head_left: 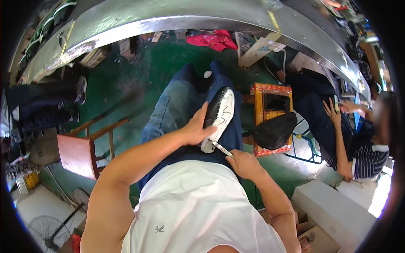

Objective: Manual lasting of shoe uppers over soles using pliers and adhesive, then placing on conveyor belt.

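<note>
Meanwhile, the left hand clasps a black-and-white shoe on the lap; the right hand pinches a small brush against its sole.

I see a shoe lying on my lap, my left hand on its left side, my right hand just behind it holding a tool against its near end. A crate stands to the right, a chair left.
</note>
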The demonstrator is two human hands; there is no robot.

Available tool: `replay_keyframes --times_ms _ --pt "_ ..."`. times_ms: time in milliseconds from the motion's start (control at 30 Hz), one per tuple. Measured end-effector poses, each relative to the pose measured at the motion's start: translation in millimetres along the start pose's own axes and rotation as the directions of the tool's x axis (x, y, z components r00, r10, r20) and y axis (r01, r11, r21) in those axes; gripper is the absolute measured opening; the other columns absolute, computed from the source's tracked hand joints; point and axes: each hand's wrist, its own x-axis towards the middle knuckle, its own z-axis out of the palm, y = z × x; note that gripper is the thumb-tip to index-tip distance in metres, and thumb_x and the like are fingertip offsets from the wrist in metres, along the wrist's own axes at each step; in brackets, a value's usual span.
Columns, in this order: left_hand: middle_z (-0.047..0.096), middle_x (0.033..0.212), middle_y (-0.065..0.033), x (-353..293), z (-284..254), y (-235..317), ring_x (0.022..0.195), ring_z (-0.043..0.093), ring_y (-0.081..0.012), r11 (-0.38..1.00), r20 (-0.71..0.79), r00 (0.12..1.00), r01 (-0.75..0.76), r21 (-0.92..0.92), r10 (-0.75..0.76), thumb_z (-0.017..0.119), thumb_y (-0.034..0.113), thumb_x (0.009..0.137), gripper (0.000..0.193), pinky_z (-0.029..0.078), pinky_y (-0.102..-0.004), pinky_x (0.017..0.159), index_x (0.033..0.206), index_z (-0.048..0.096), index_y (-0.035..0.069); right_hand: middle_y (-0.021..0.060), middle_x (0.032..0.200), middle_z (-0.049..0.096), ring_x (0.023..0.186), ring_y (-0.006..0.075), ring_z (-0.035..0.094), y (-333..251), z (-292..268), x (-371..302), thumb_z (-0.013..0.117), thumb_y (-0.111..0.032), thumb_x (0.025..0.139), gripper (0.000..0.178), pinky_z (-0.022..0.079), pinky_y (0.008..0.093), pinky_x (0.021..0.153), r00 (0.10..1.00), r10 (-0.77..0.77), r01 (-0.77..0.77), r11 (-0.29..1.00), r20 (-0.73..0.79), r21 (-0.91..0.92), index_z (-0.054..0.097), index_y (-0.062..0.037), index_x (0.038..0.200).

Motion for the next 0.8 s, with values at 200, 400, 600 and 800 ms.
replay_keyframes --times_ms 200,400,600,800 --pt "0.003 0.167 -0.0278 -20 8 -19 0.157 -0.001 -0.0390 0.998 0.064 0.997 -0.041 -0.043 0.044 0.072 0.026 0.092 0.108 0.006 -0.0421 0.126 0.162 -0.008 0.004 0.0198 0.088 0.071 0.084 0.0403 0.070 18 -27 0 0.052 -0.036 0.104 0.039 0.053 0.0499 0.075 0.979 0.013 -0.050 0.983 0.203 0.179 0.064 0.0004 0.101" --pt "0.016 0.162 -0.0295 -15 19 -11 0.153 0.012 -0.0465 0.997 -0.072 0.997 -0.008 0.078 0.013 0.078 0.033 0.081 0.116 0.013 -0.0470 0.125 0.162 0.001 0.000 0.0212 0.085 0.070 0.082 0.0372 0.070 -15 -25 16 0.049 -0.031 0.106 0.035 0.054 0.0450 0.076 0.986 0.117 -0.032 0.840 -0.123 0.542 0.059 0.0032 0.106" --pt "0.031 0.155 -0.0331 7 -18 10 0.146 0.032 -0.0411 0.979 0.029 0.999 0.015 0.203 -0.021 0.082 0.040 0.080 0.115 0.029 -0.0418 0.120 0.158 0.011 -0.007 0.0187 0.081 0.068 0.074 0.0315 0.069 11 -2 23 0.047 -0.023 0.106 0.031 0.054 0.0412 0.071 0.994 -0.017 0.049 0.952 -0.106 0.303 0.060 0.0028 0.097" --pt "0.061 0.134 -0.0230 52 -33 -4 0.120 0.062 -0.0257 0.966 0.006 0.990 0.139 -0.218 -0.141 0.075 0.048 0.091 0.088 0.049 -0.0373 0.103 0.146 0.039 -0.011 0.0125 0.078 0.068 0.070 0.0207 0.068 41 38 18 0.043 -0.028 0.109 0.038 0.054 0.0353 0.068 0.965 0.236 -0.062 0.630 -0.115 0.774 0.061 0.0028 0.096"
